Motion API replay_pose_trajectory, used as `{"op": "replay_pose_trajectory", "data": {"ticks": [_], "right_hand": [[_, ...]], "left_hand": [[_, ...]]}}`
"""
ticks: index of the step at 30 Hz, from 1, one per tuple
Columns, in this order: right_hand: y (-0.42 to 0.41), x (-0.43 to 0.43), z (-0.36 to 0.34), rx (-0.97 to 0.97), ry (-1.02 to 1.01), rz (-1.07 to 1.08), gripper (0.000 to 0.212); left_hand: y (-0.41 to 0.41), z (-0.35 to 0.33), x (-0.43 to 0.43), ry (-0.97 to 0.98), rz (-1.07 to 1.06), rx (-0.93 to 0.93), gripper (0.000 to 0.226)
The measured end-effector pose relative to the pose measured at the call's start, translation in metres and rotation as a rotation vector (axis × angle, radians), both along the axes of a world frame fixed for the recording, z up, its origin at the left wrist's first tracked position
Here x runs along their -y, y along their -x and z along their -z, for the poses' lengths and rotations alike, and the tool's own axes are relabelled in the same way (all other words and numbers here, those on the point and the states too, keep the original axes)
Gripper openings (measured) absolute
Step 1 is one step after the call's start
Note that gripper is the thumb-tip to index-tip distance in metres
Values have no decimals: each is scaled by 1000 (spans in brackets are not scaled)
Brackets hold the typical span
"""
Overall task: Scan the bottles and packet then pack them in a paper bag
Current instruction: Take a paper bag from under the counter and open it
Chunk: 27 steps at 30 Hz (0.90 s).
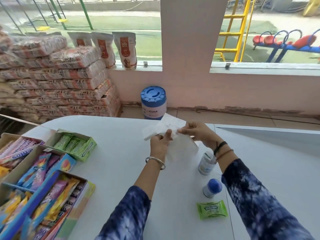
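Observation:
A white paper bag (180,148) hangs above the middle of the white table (121,153), held at its top by both hands. My left hand (160,146) pinches the bag's near edge and my right hand (197,131) grips the far edge, pulling the mouth apart. Under my right forearm lies a white bottle (206,164) with a green-and-white label. A small bottle with a blue cap (212,187) stands nearer to me. In front of it lies a green packet (212,211), flat on the table.
Open boxes of sweets (39,193) and a green gum box (76,144) fill the table's left side. A blue-lidded drum (153,102) stands on the floor beyond the table. Stacked sacks (57,80) rise at the far left, below the window.

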State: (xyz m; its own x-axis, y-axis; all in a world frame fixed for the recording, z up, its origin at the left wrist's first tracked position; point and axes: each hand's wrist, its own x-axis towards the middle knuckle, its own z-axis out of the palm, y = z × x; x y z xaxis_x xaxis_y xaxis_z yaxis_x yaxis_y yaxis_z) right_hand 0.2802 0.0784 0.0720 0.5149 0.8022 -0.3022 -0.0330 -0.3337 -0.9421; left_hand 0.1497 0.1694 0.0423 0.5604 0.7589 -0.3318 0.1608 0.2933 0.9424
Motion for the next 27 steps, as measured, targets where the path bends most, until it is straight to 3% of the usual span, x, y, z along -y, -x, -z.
{"op": "replay_pose_trajectory", "data": {"ticks": [3, 6, 8, 13, 17, 19, 22, 24, 27], "right_hand": [[-2, 0, 1, 52, 15, 89, 25], [9, -11, 5, 380, 235, -111, 28], [14, -19, 6, 562, 320, -100, 28], [-14, -16, -38, 900, 263, 242, 11], [-54, -1, -74, 1092, 175, 560, 26], [-58, -3, -78, 1116, 102, 557, 28], [-49, -12, -67, 1152, 50, 407, 27], [-41, -18, -57, 1169, 48, 350, 23], [-37, -21, -48, 1152, 72, 341, 19]], "left_hand": [[3, -1, -4, 111, 24, 48, 7], [-1, -6, -5, 84, 27, -17, 9], [-4, -8, -8, 44, 1, -59, 12], [8, 1, -34, -140, -110, -268, 6], [26, 2, -52, -225, -145, -361, 5], [24, -3, -49, -449, -104, -453, 23], [11, -7, -30, -1014, -88, -507, 54], [-1, -11, -21, -1247, -60, -454, 50], [-14, -17, -18, -1347, 26, -358, 32]]}}
